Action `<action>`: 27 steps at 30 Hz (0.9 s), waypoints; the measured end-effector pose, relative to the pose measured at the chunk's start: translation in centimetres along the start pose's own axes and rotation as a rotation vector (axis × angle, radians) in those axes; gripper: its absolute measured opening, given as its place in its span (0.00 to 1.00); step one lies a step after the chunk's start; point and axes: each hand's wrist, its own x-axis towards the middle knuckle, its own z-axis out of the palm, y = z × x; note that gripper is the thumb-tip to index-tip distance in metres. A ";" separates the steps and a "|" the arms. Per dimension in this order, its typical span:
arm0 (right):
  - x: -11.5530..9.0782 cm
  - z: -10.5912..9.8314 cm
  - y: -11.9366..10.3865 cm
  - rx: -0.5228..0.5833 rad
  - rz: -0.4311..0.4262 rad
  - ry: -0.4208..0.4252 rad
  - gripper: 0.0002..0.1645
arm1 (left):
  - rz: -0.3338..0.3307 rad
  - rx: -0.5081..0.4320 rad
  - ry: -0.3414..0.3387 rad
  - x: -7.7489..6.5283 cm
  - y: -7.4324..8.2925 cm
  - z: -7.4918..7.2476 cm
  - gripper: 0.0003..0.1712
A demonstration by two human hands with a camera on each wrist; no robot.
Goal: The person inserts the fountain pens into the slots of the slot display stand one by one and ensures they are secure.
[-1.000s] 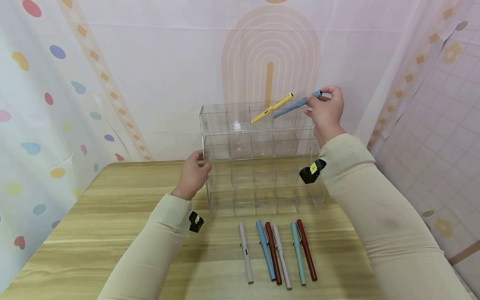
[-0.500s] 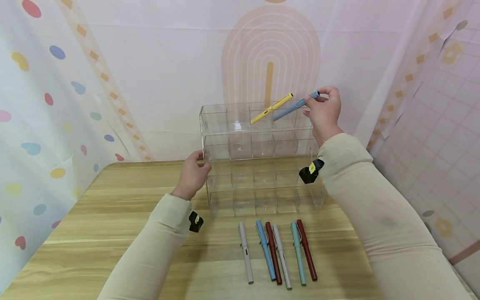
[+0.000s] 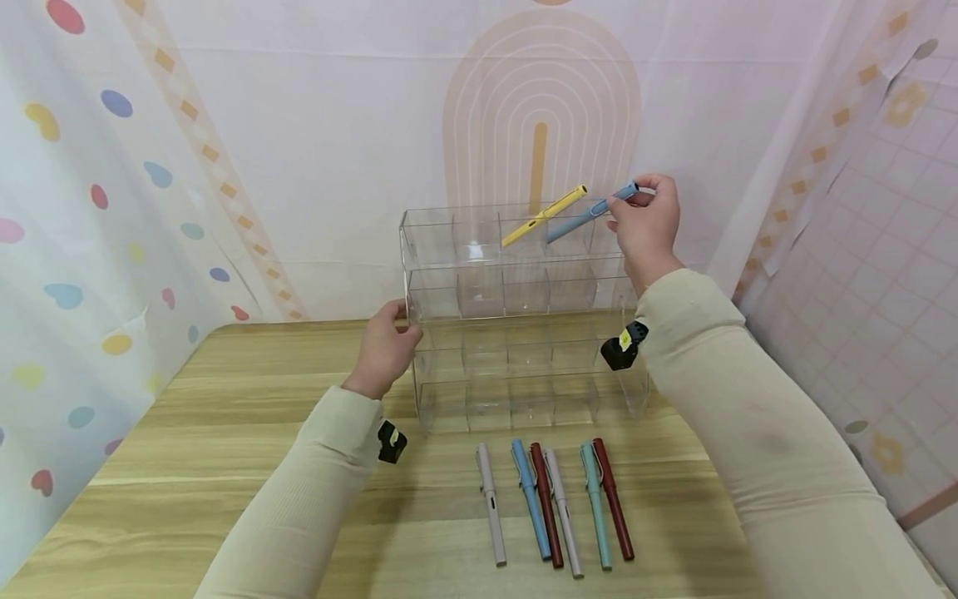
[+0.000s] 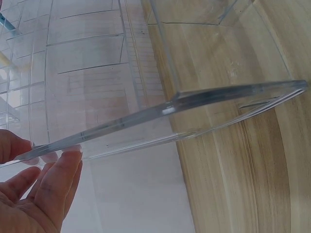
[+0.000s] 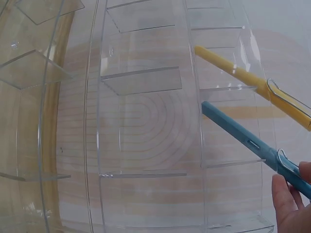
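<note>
A clear acrylic rack point(image 3: 481, 293) with several tiers of small compartments stands upright on the table. My left hand point(image 3: 385, 348) grips its left side panel, thumb on one face and fingers on the other in the left wrist view. My right hand point(image 3: 649, 220) pinches a blue pen point(image 3: 580, 223) by its capped end at the rack's top tier. The blue pen slants down to the left, its lower end inside a top compartment. A yellow pen point(image 5: 238, 73) leans at a similar slant in the compartment to its left, its cap jutting above the rack.
In front of the rack several capped pens lie on the wooden table point(image 3: 247, 433): a grey pen point(image 3: 491, 507), a blue pen point(image 3: 531, 499), a dark red pen point(image 3: 614, 499), a teal pen point(image 3: 595, 507) and others. A patterned curtain point(image 3: 337, 150) hangs behind.
My right hand has shifted slightly left, and the lower end of the blue pen has sunk a little into its compartment. My left hand keeps its place on the rack.
</note>
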 end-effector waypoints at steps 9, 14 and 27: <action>-0.6 -1.9 -0.2 0.071 -0.036 0.070 0.29 | 0.009 -0.011 0.004 0.1 0.1 0.1 0.30; -1.4 -3.5 0.7 0.102 -0.104 0.108 0.26 | 0.010 -0.011 0.011 0.2 0.1 0.2 0.29; -5.4 -6.4 4.4 -0.080 -0.105 -0.068 0.18 | 0.005 -0.051 0.031 0.0 -0.1 0.2 0.29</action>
